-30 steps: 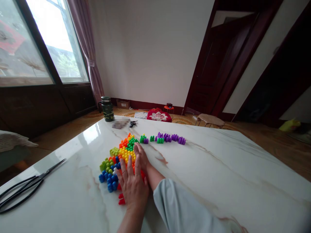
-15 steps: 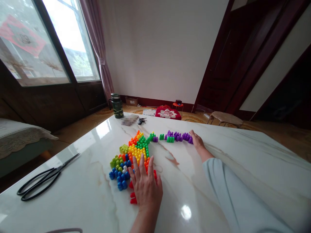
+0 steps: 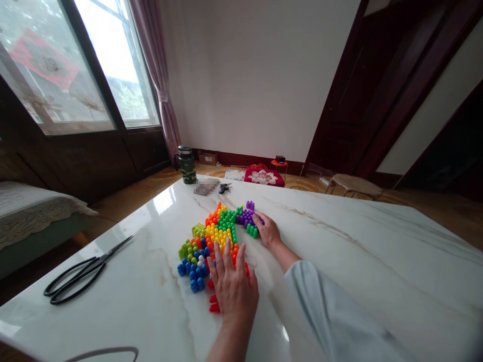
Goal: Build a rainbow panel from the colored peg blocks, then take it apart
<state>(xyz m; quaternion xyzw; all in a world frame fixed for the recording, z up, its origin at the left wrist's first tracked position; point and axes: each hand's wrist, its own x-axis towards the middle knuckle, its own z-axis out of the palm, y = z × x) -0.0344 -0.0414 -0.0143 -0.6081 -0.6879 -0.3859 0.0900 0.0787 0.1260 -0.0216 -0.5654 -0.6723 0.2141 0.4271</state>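
Small rounded plastic blocks lie bunched on the white marble table, in the middle of the head view. Purple blocks (image 3: 245, 216) sit at the right end of the bunch, beside green blocks (image 3: 227, 220), with yellow blocks (image 3: 219, 235) and blue blocks (image 3: 194, 274) nearer me. My left hand (image 3: 234, 285) lies spread over the near part, partly covering red blocks (image 3: 214, 304). At the purple blocks, my right hand (image 3: 267, 230) rests sideways with fingers extended against them, not wrapped around any. Some of its fingertips are hidden.
Black-handled scissors (image 3: 98, 261) lie on the table to the left. A camouflage flask (image 3: 186, 168) stands at the far left corner, with a bunch of keys (image 3: 223, 188) to its right. Beyond the table stands a brown stool (image 3: 352, 185).
My right hand has swept left, pushing the line of purple and green blocks up against the main bunch. My left hand stays spread over the near blocks. The view has shifted slightly.
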